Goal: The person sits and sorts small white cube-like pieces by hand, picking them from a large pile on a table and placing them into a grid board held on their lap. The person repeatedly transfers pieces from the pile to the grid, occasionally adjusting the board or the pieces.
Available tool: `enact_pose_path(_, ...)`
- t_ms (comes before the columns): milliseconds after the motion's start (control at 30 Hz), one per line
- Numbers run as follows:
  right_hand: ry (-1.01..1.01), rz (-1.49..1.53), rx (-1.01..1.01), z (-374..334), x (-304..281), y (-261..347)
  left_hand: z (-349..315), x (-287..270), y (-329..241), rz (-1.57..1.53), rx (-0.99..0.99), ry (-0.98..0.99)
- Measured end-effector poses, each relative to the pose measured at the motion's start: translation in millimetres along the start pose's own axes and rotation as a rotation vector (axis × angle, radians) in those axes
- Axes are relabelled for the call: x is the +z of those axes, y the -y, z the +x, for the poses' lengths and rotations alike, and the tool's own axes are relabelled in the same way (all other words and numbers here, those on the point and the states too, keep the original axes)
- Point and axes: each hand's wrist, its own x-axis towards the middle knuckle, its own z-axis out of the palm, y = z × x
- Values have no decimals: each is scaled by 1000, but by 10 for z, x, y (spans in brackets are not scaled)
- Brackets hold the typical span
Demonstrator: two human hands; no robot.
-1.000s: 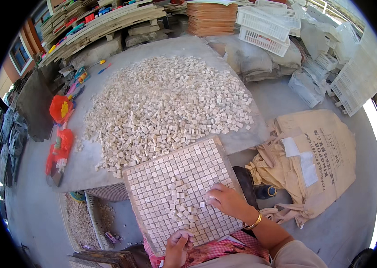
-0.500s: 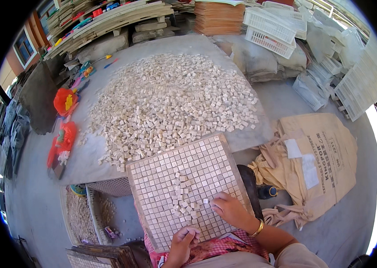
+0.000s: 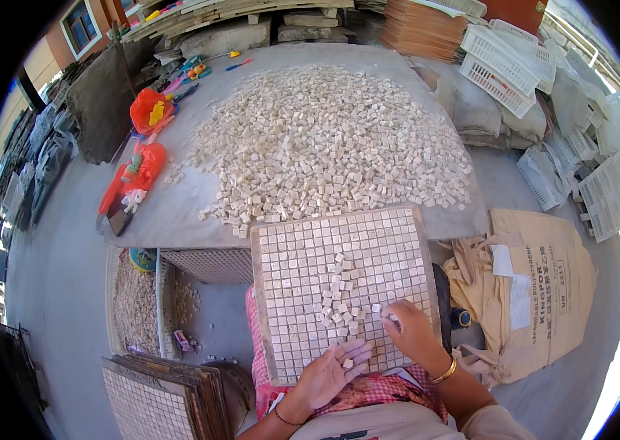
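Note:
A wooden-edged board [image 3: 257, 293] rests in front of me, its grid filled with small pale stone tiles. Loose tiles [image 3: 338, 297] lie in an uneven strip over the middle of that grid. My left hand [image 3: 327, 379] is palm up at the board's near edge, fingers stretched out, with one loose tile [image 3: 347, 364] lying on them. Over the right part of the board, my right hand [image 3: 411, 336] has thumb and fingers drawn together; what is between them is too small to make out. Another loose tile [image 3: 376, 308] sits just left of its fingertips.
Beyond the board, a big heap of tiles [image 3: 332, 147] covers a grey table [image 3: 178, 227]. Red plastic bags [image 3: 150, 165] lie on its left. Filled boards [image 3: 152, 403] are stacked low left, near a tile-filled crate [image 3: 112, 293]. A tan sack [image 3: 545, 279] lies right.
My left hand has turned from curled fingers to a spread, upturned palm with a tile on it. The right hand stays near the same part of the board. The view has shifted and turned.

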Motion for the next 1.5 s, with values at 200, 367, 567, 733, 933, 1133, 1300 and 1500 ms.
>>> enact_pose_path(200, 355, 319, -27, -24, -164, 422, 45, -29, 54, -117, 26, 51)
enact_pose_path(367, 317, 585, 449, -7, -269, 288, 4, -190, 90, -40, 0, 87)
enact_pose_path(567, 240, 1061, 511, -84, -233, -51, 6, -227, 79, -13, 24, 54)
enact_pose_path(733, 345, 760, 377, -46, -270, 44, 16, -285, 103, -28, 39, 84)
enact_pose_path(933, 454, 282, 197, -65, -191, 257, 19, -235, 81, 40, 20, 13)
enact_pose_path(1133, 174, 605, 356, 62, -158, -28, 11, -310, 100, 21, 43, 19)
enact_pose_path(1300, 230, 1062, 373, 90, -224, -117, 13, -294, 87, 30, 57, 7)
enact_pose_path(1500, 277, 843, 391, 113, -318, 36, 20, -302, 87, 28, 59, 16)
